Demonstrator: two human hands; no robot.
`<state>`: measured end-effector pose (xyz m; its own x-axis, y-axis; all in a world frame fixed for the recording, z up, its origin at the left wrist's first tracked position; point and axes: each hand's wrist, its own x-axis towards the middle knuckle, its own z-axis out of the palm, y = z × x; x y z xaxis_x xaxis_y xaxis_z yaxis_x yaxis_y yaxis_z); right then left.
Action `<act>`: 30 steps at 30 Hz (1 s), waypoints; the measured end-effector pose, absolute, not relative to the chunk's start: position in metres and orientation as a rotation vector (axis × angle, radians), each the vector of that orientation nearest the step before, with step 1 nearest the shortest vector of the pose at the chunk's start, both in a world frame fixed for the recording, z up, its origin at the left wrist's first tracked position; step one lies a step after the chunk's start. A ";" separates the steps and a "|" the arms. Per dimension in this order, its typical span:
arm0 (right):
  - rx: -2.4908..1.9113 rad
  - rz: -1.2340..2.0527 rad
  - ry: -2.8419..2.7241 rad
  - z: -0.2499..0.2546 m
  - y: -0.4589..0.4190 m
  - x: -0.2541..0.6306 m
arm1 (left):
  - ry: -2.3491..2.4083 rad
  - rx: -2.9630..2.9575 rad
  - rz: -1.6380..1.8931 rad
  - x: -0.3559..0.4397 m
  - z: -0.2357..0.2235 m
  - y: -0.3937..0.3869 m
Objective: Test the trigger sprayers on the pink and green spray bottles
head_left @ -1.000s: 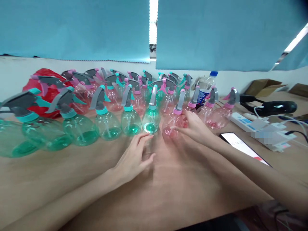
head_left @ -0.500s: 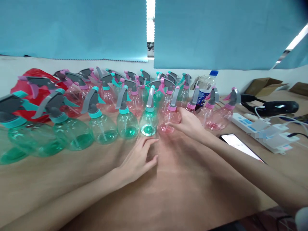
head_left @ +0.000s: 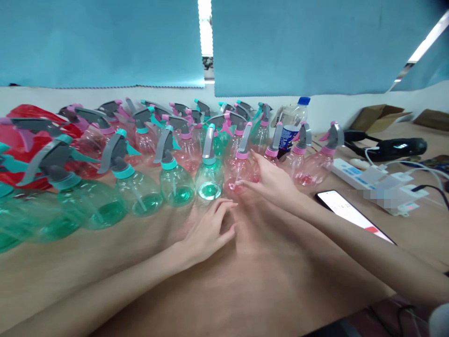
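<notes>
My right hand (head_left: 275, 183) is closed round the lower body of a pink spray bottle (head_left: 235, 180), thumb in front and fingers at its right side. This bottle stands upright, with a grey trigger head and pink collar. Just left of it stands a green spray bottle (head_left: 209, 180) with a little liquid at the bottom. In front of the green bottle, my left hand (head_left: 210, 229) is held low over the table, fingers apart and slightly curled, with nothing in it. More green spray bottles (head_left: 138, 192) line up to the left.
Several pink and green sprayers crowd behind the front row. Pink spray bottles (head_left: 317, 166), a blue-capped drink bottle (head_left: 289, 128), a phone (head_left: 351, 213) and a power strip (head_left: 372, 182) with cables are on the right. A red plastic bag (head_left: 21, 150) lies at the left; cardboard boxes (head_left: 377, 118) sit at the back right.
The view has swung, shifting most things left in the picture. The pink spray bottle has moved slightly left with my right hand. My left hand has moved right, past the green bottle's front.
</notes>
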<state>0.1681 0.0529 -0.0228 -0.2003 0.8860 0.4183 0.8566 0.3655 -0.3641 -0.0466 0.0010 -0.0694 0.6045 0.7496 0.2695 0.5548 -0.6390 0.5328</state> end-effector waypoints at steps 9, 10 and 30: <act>-1.498 0.066 -1.758 -0.026 0.045 0.236 | 0.962 2.392 0.734 -0.026 -0.067 0.013; -1.509 0.095 -1.742 -0.028 0.048 0.241 | 0.954 2.379 0.749 -0.022 -0.066 0.015; -1.646 0.178 -1.841 -0.037 0.078 0.219 | 0.773 2.369 0.816 0.029 -0.063 0.011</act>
<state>0.2190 0.0779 -0.0375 0.0032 0.9275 0.3737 0.8389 0.2009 -0.5058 0.0286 0.0111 -0.0626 0.6568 0.6521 0.3786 0.3432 -0.7057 0.6199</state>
